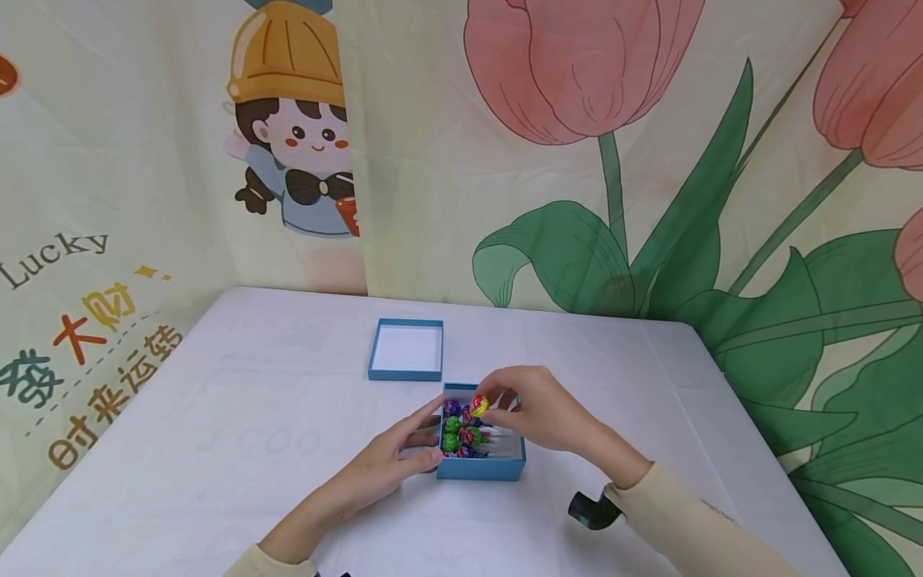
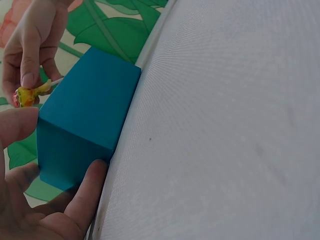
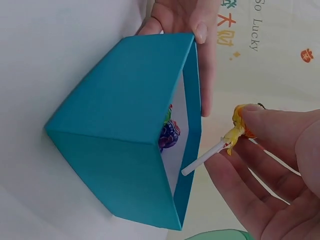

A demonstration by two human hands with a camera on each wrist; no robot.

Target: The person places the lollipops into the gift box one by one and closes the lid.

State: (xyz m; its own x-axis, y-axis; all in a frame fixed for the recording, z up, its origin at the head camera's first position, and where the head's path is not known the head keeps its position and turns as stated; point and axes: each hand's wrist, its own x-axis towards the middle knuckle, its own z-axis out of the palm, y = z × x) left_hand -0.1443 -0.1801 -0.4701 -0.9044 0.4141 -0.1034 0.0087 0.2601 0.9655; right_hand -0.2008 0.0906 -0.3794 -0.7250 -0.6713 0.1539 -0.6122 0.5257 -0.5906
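Item one: lollipop (image 1: 480, 405), yellow-and-red wrapper, white stick. Pinched between thumb and fingertips of my right hand (image 1: 542, 413), held just above the far end of the box, not yet resting on anything. The right wrist view shows the stick pointing towards the box rim.

Item two: blue box (image 1: 481, 466), open-topped, standing on the worktop (image 1: 238, 417). Holds several wrapped lollipops (image 1: 461, 437) in purple, green and red, gathered at its left side.

Item three: my left hand (image 1: 398, 458), fingers laid fairly straight against the box's left wall, thumb at the near corner, holding it steady rather than gripping it.

Item four: blue lid (image 1: 406, 349), lying inside-up on the worktop beyond the box, apart from it.

Item five: dark wrist-worn device (image 1: 593, 510) under my right sleeve.

Risks, as I judge them: my pinch sits on the crinkled wrapper, so the lollipop could twist or slip out and land on the worktop; the stick could catch the rim; a push from my left hand could slide the light box.

Pose: right forearm comes in from the lower right, wrist bent, fingers bunched over the box; left forearm comes in from the lower left, hand low on the worktop.
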